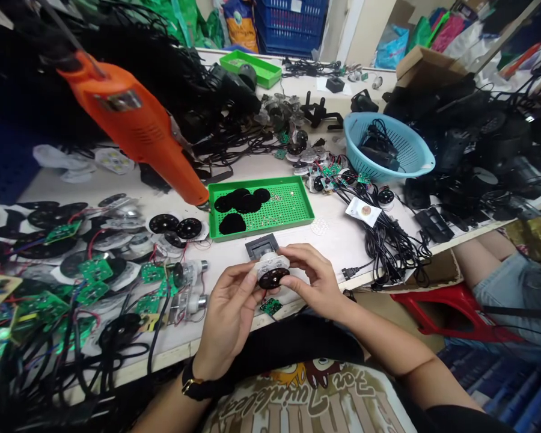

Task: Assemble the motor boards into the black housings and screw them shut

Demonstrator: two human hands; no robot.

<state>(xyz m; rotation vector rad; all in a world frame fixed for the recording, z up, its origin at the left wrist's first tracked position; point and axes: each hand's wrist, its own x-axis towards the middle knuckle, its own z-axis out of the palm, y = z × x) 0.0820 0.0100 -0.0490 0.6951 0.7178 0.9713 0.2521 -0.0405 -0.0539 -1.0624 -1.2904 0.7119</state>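
Both my hands hold one small round part (272, 269) just above the table's front edge: a white cylinder body with a black disc on its near face. My left hand (228, 313) pinches it from the left, fingers closed on it. My right hand (315, 279) grips it from the right, fingers curled over its top. A small green circuit board (271, 306) hangs below the part. Behind the part lies a dark grey square frame (262, 245) on the table.
A green tray (293, 207) with black discs sits behind the hands. An orange heat gun (135, 123) hangs at the left. Green boards, black discs and wires crowd the left. A blue basket (410, 147) and cable bundles (388, 237) lie right. Another person's knee (500, 270) shows at the right.
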